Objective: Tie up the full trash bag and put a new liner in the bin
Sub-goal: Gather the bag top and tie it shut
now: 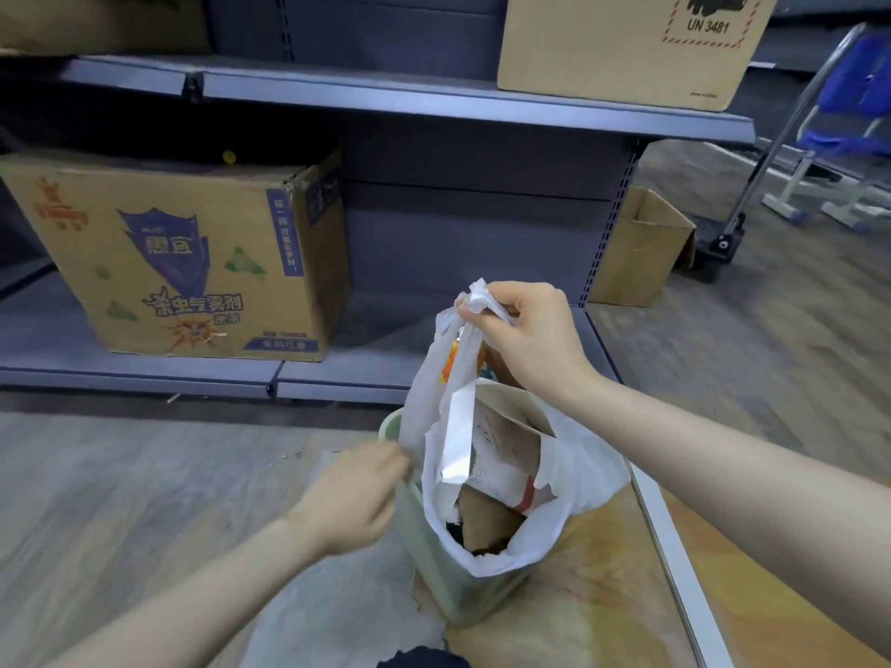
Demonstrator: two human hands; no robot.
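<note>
the white trash bag (501, 455) is seen standing upright in the green bin (434, 561) at the lower centre of the frame, its long axis vertical and its mouth open upward. its gathered handles are pinched at the top by the right hand (525, 330). the bag's left edge is touched by the curled fingers of the left hand (357, 494), but a grip cannot be told because of blur.

Grey metal shelving (434, 103) running across the back. Printed cardboard box (193, 262) sitting on the bottom shelf, left. Another box marked UN 3481 (627, 45) sitting on the upper shelf, right. Small open carton (636, 248) standing on the floor at the shelf's right end. Hand trolley (728, 238) and blue chair (848, 108) standing further right. Wood-look floor (120, 484) showing underneath.
</note>
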